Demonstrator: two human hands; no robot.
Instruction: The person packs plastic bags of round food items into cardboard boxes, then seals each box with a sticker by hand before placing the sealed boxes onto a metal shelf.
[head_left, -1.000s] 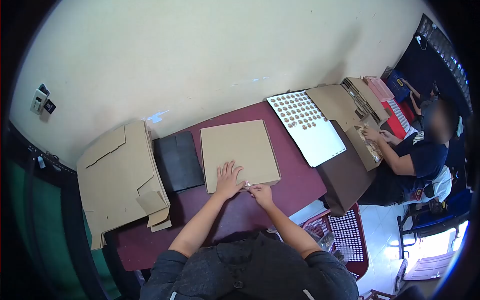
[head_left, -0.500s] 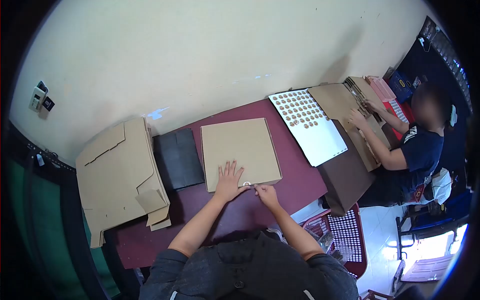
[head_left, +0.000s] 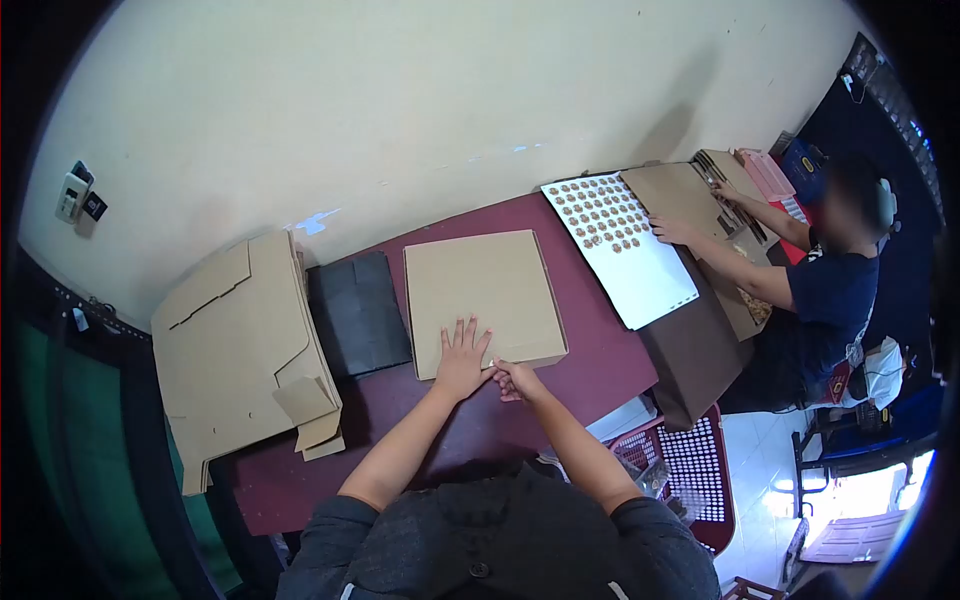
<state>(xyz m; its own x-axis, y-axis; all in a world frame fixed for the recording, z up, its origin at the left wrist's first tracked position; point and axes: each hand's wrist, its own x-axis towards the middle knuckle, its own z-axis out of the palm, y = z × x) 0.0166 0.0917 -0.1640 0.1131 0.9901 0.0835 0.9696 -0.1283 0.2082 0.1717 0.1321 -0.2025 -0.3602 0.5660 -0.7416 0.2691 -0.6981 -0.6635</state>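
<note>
A closed, flat brown cardboard box lies on the table. My left hand rests flat on its lid near the front edge, fingers spread, thumb pointing right. At the front edge, beside that thumb, my right hand is closed with its fingers curled and its fingertips near a small whitish spot on the edge. Whatever may be between those fingertips is hidden. Left of the box lies a black flat sheet or folder.
Flattened cardboard is stacked on the left of the maroon table. On the right lies a white sheet with rows of round brown stickers. A co-worker handles cardboard beyond it. A red basket stands below.
My right hand has shifted slightly left along the box's front edge, towards my left thumb, and its fingers have curled differently. The co-worker's nearer hand has moved to the sticker sheet's edge.
</note>
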